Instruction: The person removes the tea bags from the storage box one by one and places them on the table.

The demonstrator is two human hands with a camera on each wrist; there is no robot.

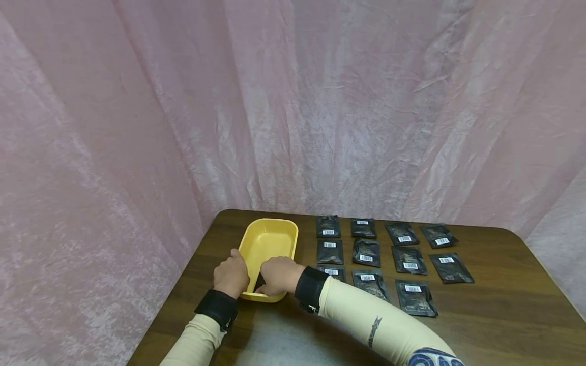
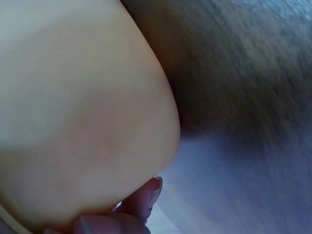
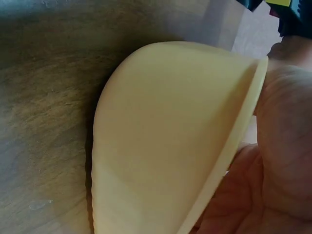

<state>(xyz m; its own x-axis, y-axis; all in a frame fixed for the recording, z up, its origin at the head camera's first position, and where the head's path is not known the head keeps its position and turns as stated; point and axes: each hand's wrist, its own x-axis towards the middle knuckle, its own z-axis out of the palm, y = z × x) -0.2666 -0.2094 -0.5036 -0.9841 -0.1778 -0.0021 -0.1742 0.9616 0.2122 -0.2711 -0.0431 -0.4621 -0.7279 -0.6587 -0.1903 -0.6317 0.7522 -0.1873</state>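
A yellow plastic tray (image 1: 274, 222) stands toward the left of the table. My left hand (image 1: 231, 274) grips its near left rim, the thumb along the top; in the left wrist view its fingertips (image 2: 144, 197) lie against the outer wall. Over the near right part of the tray, my right hand (image 1: 280, 274) holds a small black packet (image 1: 259, 281), mostly hidden by the hand. In the right wrist view the tray's outer wall (image 3: 156, 131) hides the fingers, and only the palm shows beside the rim.
Several black sealed packets (image 1: 329, 251) with white barcode labels lie in rows right of the tray, on the brown wooden table (image 1: 503, 305). The nearest ones lie close to the right forearm. Pink curtains (image 1: 320, 127) hang behind the table and along its left.
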